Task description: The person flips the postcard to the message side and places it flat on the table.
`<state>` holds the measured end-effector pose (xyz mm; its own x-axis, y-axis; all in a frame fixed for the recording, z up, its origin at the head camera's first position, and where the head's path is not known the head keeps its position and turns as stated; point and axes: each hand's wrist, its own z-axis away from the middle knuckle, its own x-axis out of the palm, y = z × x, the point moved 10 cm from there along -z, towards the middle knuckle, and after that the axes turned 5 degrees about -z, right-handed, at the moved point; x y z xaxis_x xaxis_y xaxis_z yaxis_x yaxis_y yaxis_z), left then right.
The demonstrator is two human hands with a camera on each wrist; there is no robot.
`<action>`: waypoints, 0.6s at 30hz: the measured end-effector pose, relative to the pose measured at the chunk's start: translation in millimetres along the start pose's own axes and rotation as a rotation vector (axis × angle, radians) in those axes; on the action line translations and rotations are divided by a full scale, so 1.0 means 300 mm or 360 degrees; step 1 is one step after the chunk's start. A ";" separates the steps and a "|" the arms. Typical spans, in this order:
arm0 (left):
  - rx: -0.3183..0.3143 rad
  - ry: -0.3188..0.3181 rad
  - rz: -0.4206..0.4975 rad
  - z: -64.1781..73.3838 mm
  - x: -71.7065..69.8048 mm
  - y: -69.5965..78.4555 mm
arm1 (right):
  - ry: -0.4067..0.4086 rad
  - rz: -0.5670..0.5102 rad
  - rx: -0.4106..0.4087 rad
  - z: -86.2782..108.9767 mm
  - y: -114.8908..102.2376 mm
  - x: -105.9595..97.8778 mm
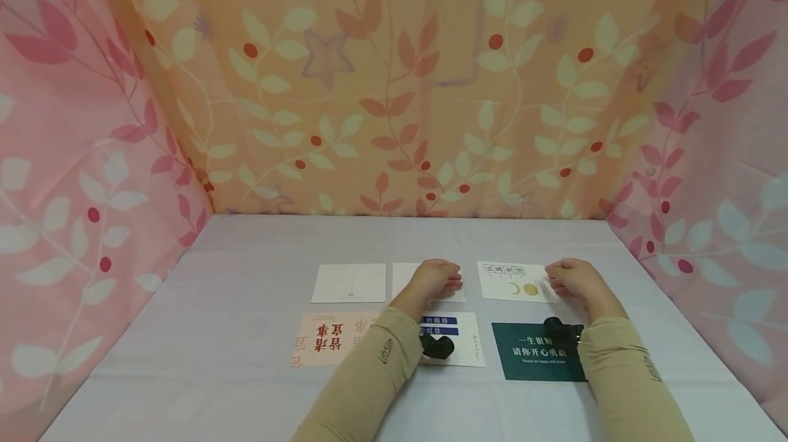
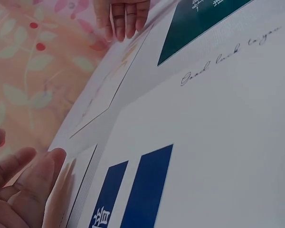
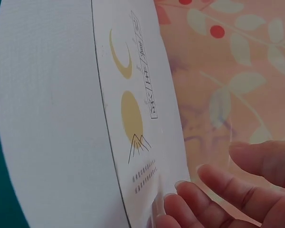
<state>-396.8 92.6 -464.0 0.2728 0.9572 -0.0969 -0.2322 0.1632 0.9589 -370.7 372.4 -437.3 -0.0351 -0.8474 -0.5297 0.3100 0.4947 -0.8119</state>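
Facing two rows of three cards laid flat on the white table (image 1: 215, 332), you have your left hand (image 1: 431, 282) over the back row's middle and your right hand (image 1: 579, 284) at its right end. As far as the layout shows, all six visible cards have their places: a plain white card (image 1: 345, 281), a partly covered white card (image 1: 403, 278) and a sun-and-moon card (image 1: 506, 286) behind; a peach card (image 1: 329, 349), a blue-banded card (image 1: 466, 347) and a dark green card (image 1: 532, 354) in front. The spacing is looser on your right, but whether any work is left cannot be judged from this. Your left thumb and fingers are apart, with no card between them; the covered card lies beneath that hand, though you can't tell whether they touch. Your right thumb is clear of the loosely bent fingers, just beside the sun-and-moon card's right edge; contact there is unclear too. A faint clear edge shows near those fingers in the right wrist view, too indistinct to identify. The front cards lie nearer you, partly beneath your wrists.
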 end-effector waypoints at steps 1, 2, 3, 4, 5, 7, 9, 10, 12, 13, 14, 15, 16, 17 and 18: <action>-0.0009 -0.0001 0.0019 0.000 0.004 -0.001 | 0.0005 -0.0010 0.0006 0.000 0.004 -0.004; -0.0020 -0.0001 0.0035 0.001 0.008 -0.001 | 0.0012 -0.0013 0.0008 -0.001 0.009 -0.008; -0.0022 -0.0003 0.0042 0.002 0.012 -0.001 | 0.0018 -0.0013 0.0013 -0.001 0.014 -0.011; -0.0022 -0.0004 0.0048 0.001 0.017 0.001 | 0.0025 -0.0013 0.0023 -0.002 0.019 -0.015; -0.0024 -0.0010 0.0053 0.002 0.023 0.002 | 0.0035 -0.0012 0.0034 -0.003 0.024 -0.017; -0.0023 -0.0014 0.0053 0.002 0.033 0.005 | 0.0046 -0.0014 0.0039 -0.004 0.031 -0.022; -0.0021 -0.0010 0.0041 0.004 0.041 0.005 | 0.0048 -0.0021 0.0048 -0.002 0.036 -0.025; -0.0022 -0.0005 0.0031 0.006 0.044 0.006 | 0.0052 -0.0020 0.0057 -0.002 0.039 -0.027; -0.0027 0.0002 0.0026 0.008 0.050 0.006 | 0.0056 -0.0022 0.0071 0.000 0.045 -0.029; -0.0027 0.0006 0.0023 0.009 0.053 0.005 | 0.0055 -0.0023 0.0073 0.001 0.047 -0.030; -0.0028 0.0013 0.0015 0.009 0.054 0.004 | 0.0057 -0.0023 0.0082 0.001 0.049 -0.031; -0.0028 0.0018 0.0009 0.010 0.055 0.004 | 0.0057 -0.0018 0.0082 0.002 0.050 -0.031; -0.0034 0.0019 0.0020 0.008 0.057 0.002 | 0.0058 -0.0019 0.0089 0.003 0.052 -0.032; -0.0036 0.0016 0.0025 0.007 0.059 0.000 | 0.0056 -0.0021 0.0092 0.005 0.053 -0.032; -0.0037 0.0011 0.0022 0.006 0.063 -0.001 | 0.0056 -0.0020 0.0095 0.006 0.055 -0.032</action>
<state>-390.0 110.2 -465.5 0.2628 0.9610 -0.0856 -0.2577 0.1554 0.9536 -363.7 388.2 -445.1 -0.0726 -0.8456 -0.5288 0.3652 0.4708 -0.8031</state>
